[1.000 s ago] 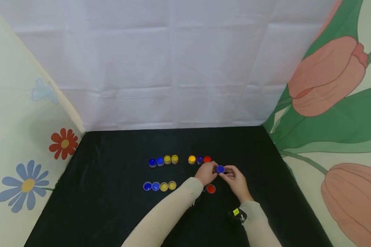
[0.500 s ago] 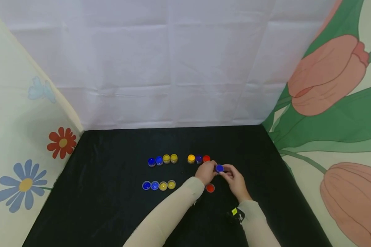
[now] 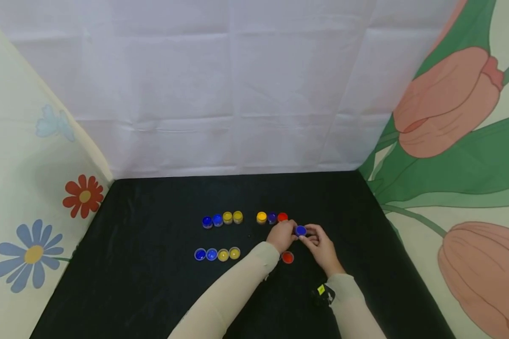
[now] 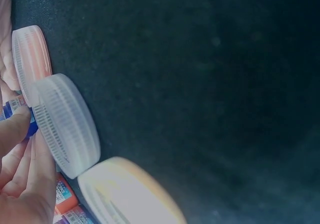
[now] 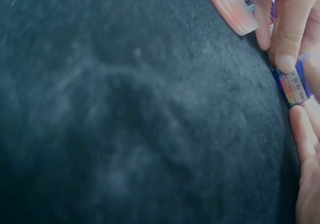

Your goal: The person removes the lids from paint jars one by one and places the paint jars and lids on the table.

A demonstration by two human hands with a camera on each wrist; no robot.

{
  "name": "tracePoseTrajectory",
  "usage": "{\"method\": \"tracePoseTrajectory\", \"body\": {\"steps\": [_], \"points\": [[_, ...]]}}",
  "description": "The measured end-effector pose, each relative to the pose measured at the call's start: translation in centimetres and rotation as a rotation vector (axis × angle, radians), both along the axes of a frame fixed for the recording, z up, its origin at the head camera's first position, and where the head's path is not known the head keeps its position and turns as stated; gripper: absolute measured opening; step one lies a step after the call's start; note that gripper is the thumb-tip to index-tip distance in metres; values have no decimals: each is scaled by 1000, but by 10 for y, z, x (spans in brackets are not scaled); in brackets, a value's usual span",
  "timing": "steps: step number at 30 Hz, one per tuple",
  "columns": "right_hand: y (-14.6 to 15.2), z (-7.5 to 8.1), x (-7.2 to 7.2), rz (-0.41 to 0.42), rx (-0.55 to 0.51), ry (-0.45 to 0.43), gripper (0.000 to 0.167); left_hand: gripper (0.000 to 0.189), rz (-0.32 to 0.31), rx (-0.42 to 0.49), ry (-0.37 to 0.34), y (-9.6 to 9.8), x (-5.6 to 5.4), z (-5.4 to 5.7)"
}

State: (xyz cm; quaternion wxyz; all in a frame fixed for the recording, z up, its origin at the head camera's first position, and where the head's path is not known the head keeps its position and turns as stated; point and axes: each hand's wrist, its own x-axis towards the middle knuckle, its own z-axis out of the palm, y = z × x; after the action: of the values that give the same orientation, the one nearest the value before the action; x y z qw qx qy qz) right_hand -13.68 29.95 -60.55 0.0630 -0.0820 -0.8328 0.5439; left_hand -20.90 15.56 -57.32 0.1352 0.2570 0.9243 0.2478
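Note:
Both hands hold one small blue paint jar (image 3: 300,230) at the right end of the back row. My left hand (image 3: 282,235) pinches it from the left, with the thumb on the labelled side (image 5: 294,86) in the right wrist view. From the right, my right hand (image 3: 321,247) grips the same jar with thumb and fingers. Just in front lies a round lid with red in it (image 3: 287,257). The left wrist view shows a clear lid (image 4: 67,129) and a yellowish lid (image 4: 127,194) beside it; my left arm hides these in the head view.
Yellow (image 3: 261,217), purple (image 3: 272,217) and red (image 3: 282,217) jars stand left of the held one. Further left are blue and yellow jars (image 3: 227,217), with a row of matching round lids (image 3: 223,254) in front. Black cloth (image 3: 152,282) covers the table.
Both hands stay on the blue jar with barely any movement. The whole head view has shifted slightly, and a lid edge beside the red lid is now hidden by the left arm.

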Motion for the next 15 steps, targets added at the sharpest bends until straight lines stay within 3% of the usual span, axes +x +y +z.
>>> {"method": "tracePoseTrajectory", "body": {"steps": [7, 15], "points": [[2, 2, 1, 35, -6, 4, 29, 21, 6, -15, -2, -1, 2, 3], [5, 4, 0, 45, -45, -38, 40, 21, 7, -22, -6, -1, 4, 6]]}}
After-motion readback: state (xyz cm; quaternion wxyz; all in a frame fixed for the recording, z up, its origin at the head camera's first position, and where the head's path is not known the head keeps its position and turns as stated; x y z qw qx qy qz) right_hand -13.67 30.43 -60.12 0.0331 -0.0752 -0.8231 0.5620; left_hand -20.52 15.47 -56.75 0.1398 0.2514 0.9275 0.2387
